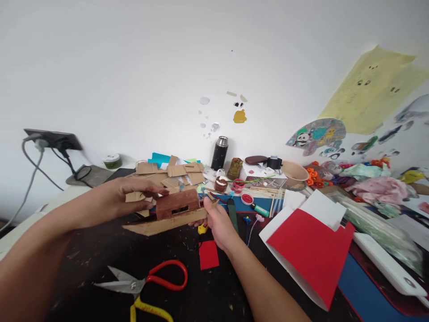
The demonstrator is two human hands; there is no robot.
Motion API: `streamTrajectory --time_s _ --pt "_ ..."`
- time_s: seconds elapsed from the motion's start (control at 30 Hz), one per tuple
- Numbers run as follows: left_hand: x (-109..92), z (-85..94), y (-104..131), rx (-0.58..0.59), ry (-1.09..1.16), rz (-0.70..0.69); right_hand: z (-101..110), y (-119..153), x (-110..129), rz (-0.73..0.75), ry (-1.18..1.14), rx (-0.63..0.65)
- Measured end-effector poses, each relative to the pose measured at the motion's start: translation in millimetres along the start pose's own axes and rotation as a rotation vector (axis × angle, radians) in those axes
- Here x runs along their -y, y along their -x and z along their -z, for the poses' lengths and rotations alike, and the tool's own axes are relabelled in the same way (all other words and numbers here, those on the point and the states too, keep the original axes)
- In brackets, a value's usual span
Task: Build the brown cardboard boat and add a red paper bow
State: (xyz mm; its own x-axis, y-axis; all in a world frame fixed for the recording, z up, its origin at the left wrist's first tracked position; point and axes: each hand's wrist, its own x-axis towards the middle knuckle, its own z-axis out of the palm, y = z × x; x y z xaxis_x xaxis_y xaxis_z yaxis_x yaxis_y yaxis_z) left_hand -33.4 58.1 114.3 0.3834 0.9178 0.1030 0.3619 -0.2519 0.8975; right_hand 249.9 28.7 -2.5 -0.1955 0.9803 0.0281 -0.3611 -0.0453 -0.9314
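Above the dark table, a cardboard boat (167,223) is held up in both hands. On its hull sits a brown curved cabin (177,203) with a dark slot in its side. My left hand (137,194) has its fingers on the cabin's left end. At the right end of the hull, my right hand (214,219) pinches the cardboard between thumb and fingers. Below lie scissors (136,286) with spread blades and red and yellow handles. A small red paper square (208,255) lies to their right.
Cardboard scraps (154,179) lie behind the hands. A black flask (220,153) stands by the wall. Paint pots, including an open red one (247,199), and a green tube (260,210) are further right. A folded red sheet (311,250) lies at right, beside a white tool (389,264).
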Motion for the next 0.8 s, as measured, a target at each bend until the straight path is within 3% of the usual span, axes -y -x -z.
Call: streamTrajectory --time_s 0.23,0.43,0.6,0.8 --pt "-14.7 -11.7 -2.9 0.011 -0.159 -0.172 0.2 2.0 2.2 -0.012 -0.026 0.054" --pt "-11.8 -13.9 -3.9 -0.023 -0.158 -0.152 2.2 2.2 1.5 -0.030 -0.055 0.039" --pt "-11.6 -13.1 -3.3 -0.013 -0.227 -0.214 2.8 1.0 -0.2 -0.035 -0.066 0.043" --pt "-15.4 -11.1 -0.5 0.067 -0.426 -0.198 0.3 -0.1 1.6 -0.060 -0.070 0.035"
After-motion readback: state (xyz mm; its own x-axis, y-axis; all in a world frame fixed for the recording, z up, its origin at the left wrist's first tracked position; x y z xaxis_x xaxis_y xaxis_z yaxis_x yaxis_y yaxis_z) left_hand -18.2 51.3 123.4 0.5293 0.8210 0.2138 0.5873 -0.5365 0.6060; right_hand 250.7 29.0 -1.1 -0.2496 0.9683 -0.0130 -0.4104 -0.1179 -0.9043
